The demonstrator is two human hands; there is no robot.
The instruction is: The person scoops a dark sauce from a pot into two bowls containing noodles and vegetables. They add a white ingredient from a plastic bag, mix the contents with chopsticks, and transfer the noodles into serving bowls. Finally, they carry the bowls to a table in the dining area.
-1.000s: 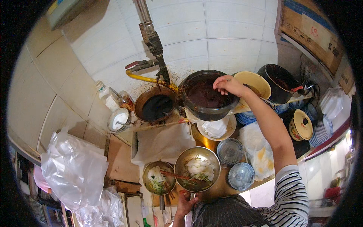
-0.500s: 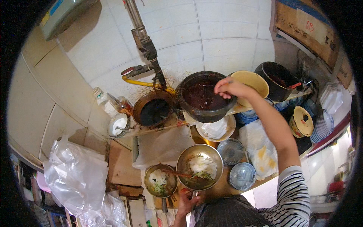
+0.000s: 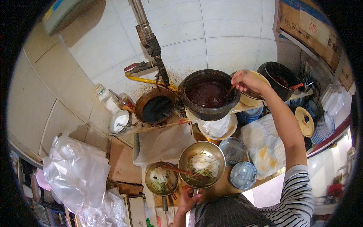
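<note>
My right hand (image 3: pixel 248 81) is closed around the thin handle of a spoon (image 3: pixel 230 90) at the right rim of a big dark pot (image 3: pixel 207 114). The spoon's lower end is hidden in dark red sauce (image 3: pixel 208 94). Below, my left hand (image 3: pixel 187 200) grips the handle (image 3: pixel 196 193) of a metal pan (image 3: pixel 183 155), which contains white noodles (image 3: pixel 205 163) and green shreds. A smaller pan (image 3: pixel 151 188) with similar food stands beside it at left. Reddish chopsticks (image 3: pixel 180 171) lie across the two pans.
Left of the pot stands a pan of dark liquid (image 3: pixel 155 109), near a cup of white powder (image 3: pixel 121 119). Rightward are a yellow basin (image 3: pixel 251 100) and a black pot (image 3: pixel 270 70). Glass bowls (image 3: pixel 242 175) sit right of the metal pan; plastic bags (image 3: pixel 75 174) hang at left.
My right hand has moved right, from over the sauce to the pot's right rim, and the spoon now shows in it. My left hand stays on the pan handle.
</note>
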